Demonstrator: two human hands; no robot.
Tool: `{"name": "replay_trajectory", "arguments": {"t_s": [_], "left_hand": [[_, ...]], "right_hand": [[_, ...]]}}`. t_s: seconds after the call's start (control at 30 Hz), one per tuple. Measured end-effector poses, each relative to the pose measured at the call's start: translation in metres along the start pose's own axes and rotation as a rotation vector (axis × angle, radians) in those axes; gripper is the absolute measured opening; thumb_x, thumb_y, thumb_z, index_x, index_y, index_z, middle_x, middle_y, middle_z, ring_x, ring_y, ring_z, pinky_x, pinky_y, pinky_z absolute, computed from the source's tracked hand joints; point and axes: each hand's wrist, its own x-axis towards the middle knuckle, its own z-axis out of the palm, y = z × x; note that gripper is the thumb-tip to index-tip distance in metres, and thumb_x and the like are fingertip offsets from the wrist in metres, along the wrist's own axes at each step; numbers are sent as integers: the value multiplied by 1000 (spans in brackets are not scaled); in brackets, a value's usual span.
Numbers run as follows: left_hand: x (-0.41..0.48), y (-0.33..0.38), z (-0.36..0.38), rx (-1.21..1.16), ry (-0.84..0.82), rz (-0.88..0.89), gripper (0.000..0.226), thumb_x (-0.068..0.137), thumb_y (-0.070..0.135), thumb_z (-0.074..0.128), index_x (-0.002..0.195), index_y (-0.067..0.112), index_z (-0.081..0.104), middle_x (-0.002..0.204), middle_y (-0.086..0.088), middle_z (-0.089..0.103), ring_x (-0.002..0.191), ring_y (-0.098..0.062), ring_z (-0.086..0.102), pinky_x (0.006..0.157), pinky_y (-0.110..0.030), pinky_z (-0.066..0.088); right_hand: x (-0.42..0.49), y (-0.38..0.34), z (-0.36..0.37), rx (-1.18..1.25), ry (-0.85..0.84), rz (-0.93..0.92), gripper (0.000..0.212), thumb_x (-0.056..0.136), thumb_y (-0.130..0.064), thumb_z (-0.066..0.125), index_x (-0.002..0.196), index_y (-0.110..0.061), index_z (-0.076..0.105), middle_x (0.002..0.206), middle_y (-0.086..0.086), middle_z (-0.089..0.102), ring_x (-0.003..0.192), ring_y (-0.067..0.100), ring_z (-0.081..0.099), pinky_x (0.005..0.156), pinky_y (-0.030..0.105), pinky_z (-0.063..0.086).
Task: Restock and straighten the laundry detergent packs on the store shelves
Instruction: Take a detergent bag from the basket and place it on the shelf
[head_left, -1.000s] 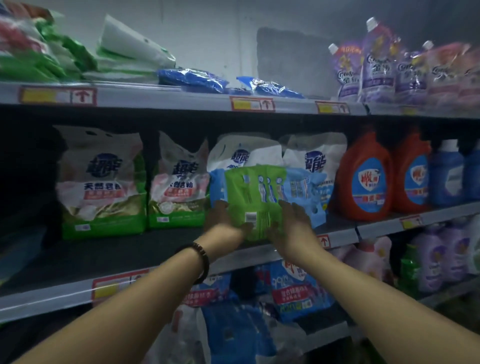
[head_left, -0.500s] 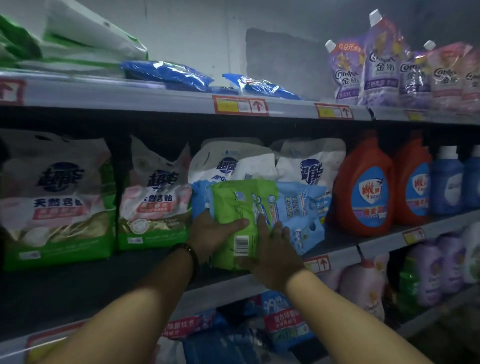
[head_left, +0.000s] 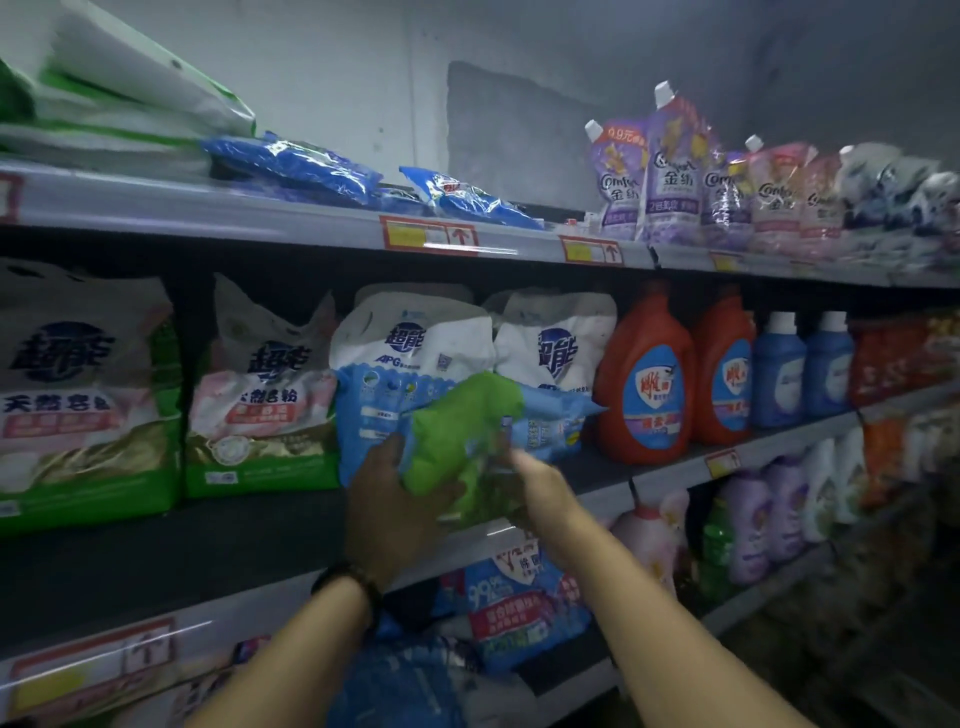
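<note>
Left grip (head_left: 400, 499) clasps the green-and-blue detergent pack (head_left: 457, 431), lengthwise along the shelf (head_left: 208, 545) front edge; right grip (head_left: 540, 475) blurred, hold unclear.

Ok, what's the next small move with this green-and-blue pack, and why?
Probably stand the green-and-blue pack upright on the middle shelf before the white bags: it is crumpled and tilted, left hand gripping it, right hand touching it.

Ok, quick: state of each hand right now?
Left hand: grips the green pack from its left side.
Right hand: against the same pack, blurred; grip cannot be told.
</note>
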Motion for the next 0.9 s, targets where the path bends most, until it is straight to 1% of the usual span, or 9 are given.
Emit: {"name": "replay_trajectory", "arguments": {"t_s": [0.03,0.1,0.2,0.33,0.47,0.57,0.67,0.77,0.9], "left_hand": [[-12,5,2,84,28,91,51,60,46,93,98,35,60,97,11,64,89,-21,64,74,-41,52],[-38,9,5,246,22,259,49,63,24,92,92,38,55,96,11,53,90,-25,54,71,-38,40],[-75,5,8,388,-30,438,50,58,14,87,102,26,66,116,2,56,108,-33,53,85,-40,46],[-114,-7,13,309,-42,473,35,79,26,74,112,16,70,137,-5,53,140,-32,44,110,-36,43],[-130,-22,4,302,-276,448,60,64,0,88,116,26,72,160,4,44,159,-24,24,119,-47,35],[-138,-20,-27,149,-340,306,70,68,-11,73,117,38,72,161,16,44,159,-14,25,123,-35,30],[-140,-22,-58,-49,-34,109,51,71,0,73,110,33,76,131,12,68,131,-12,61,107,-33,51],[-144,-27,-75,-234,164,-250,46,78,0,86,99,39,72,104,4,75,105,-19,72,87,-37,60],[-148,-19,-93,-510,159,-574,32,84,15,85,111,27,73,121,-8,73,114,-34,69,90,-53,58]], "right_hand": [[-15,-4,0,186,35,28,64,84,-73,65,117,-19,79,108,9,81,103,32,75,85,38,58],[-35,-3,-3,415,44,75,71,83,-74,66,120,-14,75,106,13,80,96,33,76,80,42,61],[-67,0,-10,536,-2,114,82,71,-70,79,124,-8,75,118,20,78,109,40,75,99,56,59],[-91,28,-9,587,-11,185,55,82,-46,80,122,-9,78,116,19,79,106,38,77,95,51,60],[-90,56,7,701,105,269,68,69,-30,92,129,-4,73,119,26,76,109,46,75,97,65,57],[-75,80,8,810,114,293,80,62,-25,92,135,-2,68,125,28,73,115,47,71,101,69,53],[-79,80,6,846,160,275,74,67,-15,88,136,-2,66,124,27,74,115,47,72,101,71,53],[-86,85,9,863,137,244,56,81,-8,75,136,0,64,122,28,74,103,45,75,87,64,61],[-105,99,13,894,14,227,50,90,-11,67,138,2,64,130,29,70,105,44,74,99,64,56]]}}
